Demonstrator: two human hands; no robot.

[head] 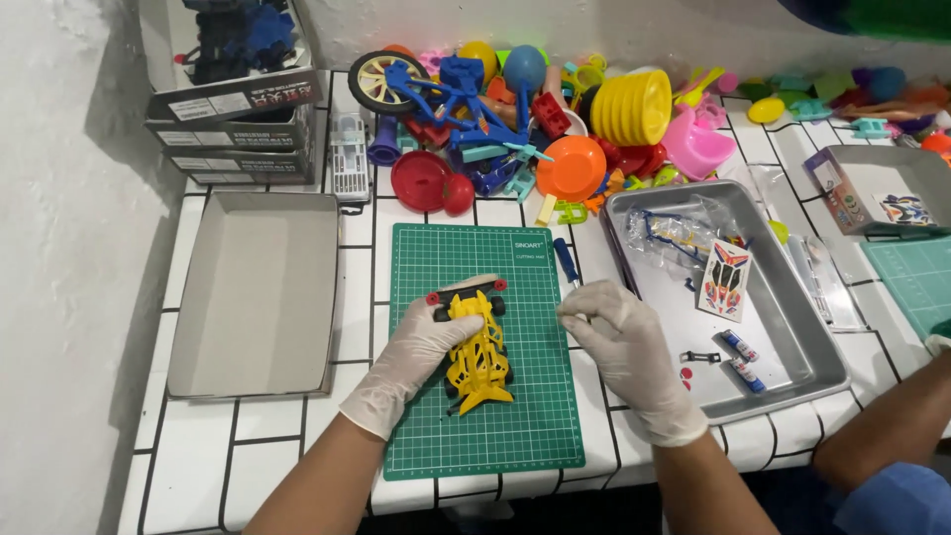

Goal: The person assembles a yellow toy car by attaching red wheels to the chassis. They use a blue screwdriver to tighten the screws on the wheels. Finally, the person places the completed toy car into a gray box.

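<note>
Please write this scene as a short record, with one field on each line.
Left hand: white-gloved left hand holds the yellow plastic toy car chassis
Right hand: white-gloved right hand pinches something too small to tell
Surface: green cutting mat on white tiled table
Right of mat: grey metal tray with sticker sheet
Behind: pile of colourful plastic toys

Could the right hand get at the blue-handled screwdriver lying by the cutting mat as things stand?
Probably yes. The right hand sits just below the blue-handled screwdriver, which lies uncovered at the green cutting mat edge, nothing between them. Whether its pinched fingers already hold something is unclear.
</note>
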